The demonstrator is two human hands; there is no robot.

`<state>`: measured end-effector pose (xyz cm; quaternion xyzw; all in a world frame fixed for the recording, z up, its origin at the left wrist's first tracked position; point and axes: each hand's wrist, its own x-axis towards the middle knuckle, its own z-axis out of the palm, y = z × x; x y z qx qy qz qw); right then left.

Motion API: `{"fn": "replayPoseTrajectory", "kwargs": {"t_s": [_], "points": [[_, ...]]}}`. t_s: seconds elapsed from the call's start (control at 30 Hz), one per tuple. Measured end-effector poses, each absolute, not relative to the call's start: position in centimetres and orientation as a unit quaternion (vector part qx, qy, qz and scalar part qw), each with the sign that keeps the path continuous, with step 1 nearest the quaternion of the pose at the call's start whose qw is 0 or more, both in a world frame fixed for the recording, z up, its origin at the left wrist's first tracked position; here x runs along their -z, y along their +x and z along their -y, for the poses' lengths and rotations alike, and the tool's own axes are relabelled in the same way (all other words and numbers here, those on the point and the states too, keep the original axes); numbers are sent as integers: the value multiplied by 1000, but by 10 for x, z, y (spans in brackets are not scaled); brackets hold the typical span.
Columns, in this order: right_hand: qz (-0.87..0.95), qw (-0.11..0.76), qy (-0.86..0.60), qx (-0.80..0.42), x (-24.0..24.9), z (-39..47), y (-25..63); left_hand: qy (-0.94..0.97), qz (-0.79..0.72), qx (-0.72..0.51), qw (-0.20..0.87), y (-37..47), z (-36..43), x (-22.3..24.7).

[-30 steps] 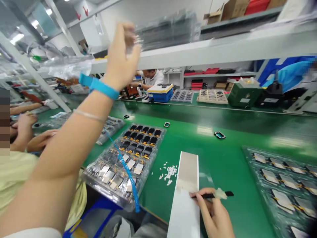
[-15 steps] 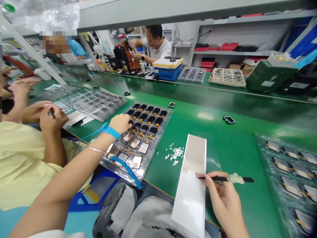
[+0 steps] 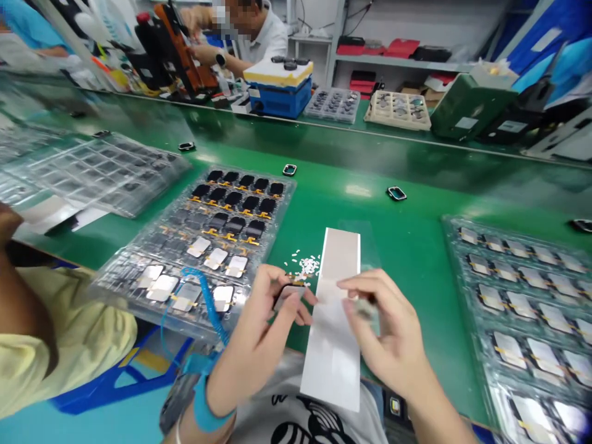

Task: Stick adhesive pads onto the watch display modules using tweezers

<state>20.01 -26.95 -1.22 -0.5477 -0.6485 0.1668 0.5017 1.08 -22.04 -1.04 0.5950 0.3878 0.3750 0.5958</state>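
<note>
My left hand (image 3: 266, 330), with a blue wrist strap, pinches a small watch screen (image 3: 291, 291) with a pale grey back, just left of the long white-and-beige strip sheet (image 3: 329, 345). Over the sheet's right edge, my right hand (image 3: 386, 320) curls its fingers round a slim black tool wrapped in pale tape (image 3: 365, 308); motion blurs the tool and its tip is not clear. Small white pieces (image 3: 308, 266) lie scattered beyond my left hand. Left of them is a clear tray of watch screens (image 3: 272, 234), some dark side up, some pale side up.
Another tray of pale-backed screens (image 3: 451, 246) lies on the right. Small watch frames (image 3: 290, 169) sit along the back of the green bench (image 3: 333, 191). Stacked clear trays (image 3: 124, 197) are at left, beside a co-worker's yellow sleeve (image 3: 92, 345). A blue coiled cord (image 3: 206, 296) crosses the left tray.
My left hand has come back from the left tray with a watch screen and is now beside the sheet. My right hand has shifted slightly and its tool has turned. The view has swung right.
</note>
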Motion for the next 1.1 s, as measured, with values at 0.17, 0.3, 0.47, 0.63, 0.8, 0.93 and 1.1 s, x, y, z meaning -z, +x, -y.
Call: {"fn": "replayPoseTrajectory", "kwargs": {"t_s": [0.17, 0.3, 0.47, 0.63, 0.8, 0.93, 1.1], "points": [[738, 421, -527, -7, 16, 253, 196, 580, -353, -350, 645, 32, 217, 27], [756, 391, -523, 48, 28, 249, 196, 564, -355, -346, 660, 33, 212, 37], [768, 366, -525, 31, 29, 246, 197, 591, -368, -354, 625, 33, 210, 50], [782, 331, -528, -31, 25, 245, 198, 634, -379, -351, 576, 31, 209, 58], [757, 325, -557, -100, 17, 236, 200, 650, -378, -353, 557, 31, 207, 58], [689, 337, -595, -241, 19, 215, 203, 627, -373, -352, 587, 24, 220, 56], [645, 315, -639, -277, 33, 200, 199, 484, -425, -374, 667, -6, 257, 35]]}}
